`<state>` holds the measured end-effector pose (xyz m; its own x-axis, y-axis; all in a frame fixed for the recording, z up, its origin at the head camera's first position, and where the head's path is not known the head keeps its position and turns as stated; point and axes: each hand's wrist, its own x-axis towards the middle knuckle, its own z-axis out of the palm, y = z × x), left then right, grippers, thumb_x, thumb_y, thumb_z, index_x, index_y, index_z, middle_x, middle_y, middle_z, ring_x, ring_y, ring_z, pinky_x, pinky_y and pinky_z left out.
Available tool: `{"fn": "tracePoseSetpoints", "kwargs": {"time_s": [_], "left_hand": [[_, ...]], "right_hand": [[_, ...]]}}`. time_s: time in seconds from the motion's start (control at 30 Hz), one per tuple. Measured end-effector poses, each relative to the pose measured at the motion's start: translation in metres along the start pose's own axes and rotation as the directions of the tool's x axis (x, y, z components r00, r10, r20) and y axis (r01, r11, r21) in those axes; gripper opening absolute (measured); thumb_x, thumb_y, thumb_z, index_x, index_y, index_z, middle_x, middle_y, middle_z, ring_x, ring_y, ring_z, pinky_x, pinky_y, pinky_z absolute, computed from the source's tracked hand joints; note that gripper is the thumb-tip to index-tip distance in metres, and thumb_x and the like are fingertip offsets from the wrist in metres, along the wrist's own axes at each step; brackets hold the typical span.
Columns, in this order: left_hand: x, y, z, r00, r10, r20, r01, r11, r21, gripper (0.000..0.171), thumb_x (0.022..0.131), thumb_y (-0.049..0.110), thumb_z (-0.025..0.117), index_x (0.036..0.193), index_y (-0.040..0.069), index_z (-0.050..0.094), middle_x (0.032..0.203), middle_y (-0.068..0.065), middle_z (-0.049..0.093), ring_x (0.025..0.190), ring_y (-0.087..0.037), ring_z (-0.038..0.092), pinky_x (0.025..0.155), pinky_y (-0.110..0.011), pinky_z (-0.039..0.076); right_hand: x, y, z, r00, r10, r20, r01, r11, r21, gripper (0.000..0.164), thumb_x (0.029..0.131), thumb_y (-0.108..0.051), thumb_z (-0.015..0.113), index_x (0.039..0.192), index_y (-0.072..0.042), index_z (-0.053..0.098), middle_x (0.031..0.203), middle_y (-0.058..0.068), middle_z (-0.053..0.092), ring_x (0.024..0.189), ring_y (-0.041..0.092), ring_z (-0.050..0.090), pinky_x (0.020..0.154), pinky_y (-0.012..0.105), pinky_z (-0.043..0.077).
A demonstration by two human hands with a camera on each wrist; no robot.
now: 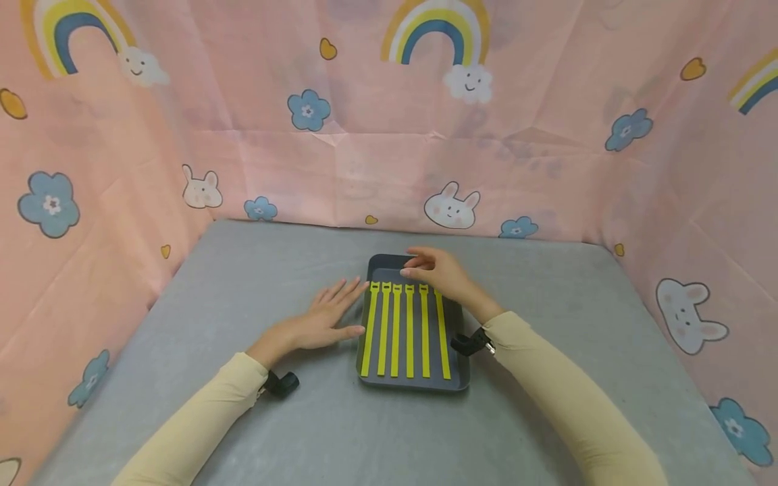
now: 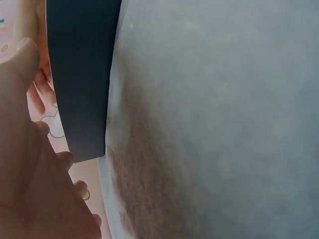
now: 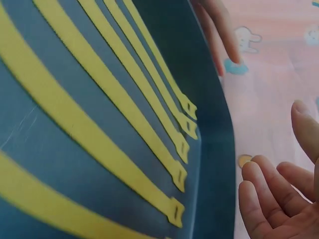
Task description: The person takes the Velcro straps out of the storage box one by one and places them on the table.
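Several yellow hook-and-loop cable ties [image 1: 410, 331] lie side by side, lengthwise, in a dark grey rectangular tray [image 1: 413, 387]. Their slotted heads, seen closely in the right wrist view, point to the tray's far end. My left hand [image 1: 325, 320] is at the tray's left side, fingers spread, with fingertips and thumb right at the rim. Above the tray's far right part is my right hand [image 1: 442, 275], its fingers loosely bent and nothing visible between them; it covers the top of the rightmost tie. In the left wrist view the tray's outer wall [image 2: 82, 74] stands beside the left fingers.
The tray sits on a grey-covered table [image 1: 292, 418]. A pink cloth [image 1: 365, 169] printed with rabbits, flowers and rainbows encloses the back and both sides. Each wrist wears a black camera mount, the left one [image 1: 282, 385] low over the table.
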<state>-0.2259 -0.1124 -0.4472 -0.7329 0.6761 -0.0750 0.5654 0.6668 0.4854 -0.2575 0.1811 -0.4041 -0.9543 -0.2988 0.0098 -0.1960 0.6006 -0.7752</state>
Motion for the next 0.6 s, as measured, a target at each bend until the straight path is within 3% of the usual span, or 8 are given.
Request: {"fn": "tracePoseSetpoints", "kwargs": {"time_s": [0.13,0.27,0.6], "left_hand": [[0.000,0.002,0.000,1.000,-0.014,0.021,0.014,1.000,-0.002,0.083,0.099,0.059,0.044,0.160,0.029,-0.003,0.170,-0.004,-0.003,0.157,-0.034,-0.004,0.123,-0.063,0.002],[0.000,0.002,-0.001,0.999,-0.026,0.040,0.026,1.000,0.001,0.083,0.100,0.059,0.043,0.161,0.027,-0.002,0.170,-0.005,-0.002,0.157,-0.034,-0.004,0.123,-0.063,0.003],[-0.001,0.003,-0.001,0.993,-0.066,0.101,0.066,0.998,0.006,0.082,0.099,0.065,0.038,0.160,0.031,-0.005,0.170,-0.004,-0.003,0.157,-0.032,-0.004,0.123,-0.062,0.004]], "right_hand": [[0.008,-0.004,0.011,0.999,-0.025,0.046,0.023,0.999,0.040,0.059,0.094,-0.033,0.069,0.145,-0.010,0.050,0.124,0.013,0.068,0.115,0.029,0.064,0.098,0.046,0.052],[0.015,-0.004,0.020,0.997,-0.050,0.065,0.049,0.999,0.016,0.056,0.095,-0.031,0.068,0.143,-0.007,0.052,0.123,0.015,0.067,0.113,0.030,0.064,0.097,0.044,0.053],[0.029,-0.001,0.031,0.997,-0.024,0.074,0.026,0.999,-0.026,0.052,0.094,-0.033,0.069,0.138,-0.008,0.058,0.122,0.014,0.066,0.112,0.029,0.063,0.093,0.042,0.053]]}}
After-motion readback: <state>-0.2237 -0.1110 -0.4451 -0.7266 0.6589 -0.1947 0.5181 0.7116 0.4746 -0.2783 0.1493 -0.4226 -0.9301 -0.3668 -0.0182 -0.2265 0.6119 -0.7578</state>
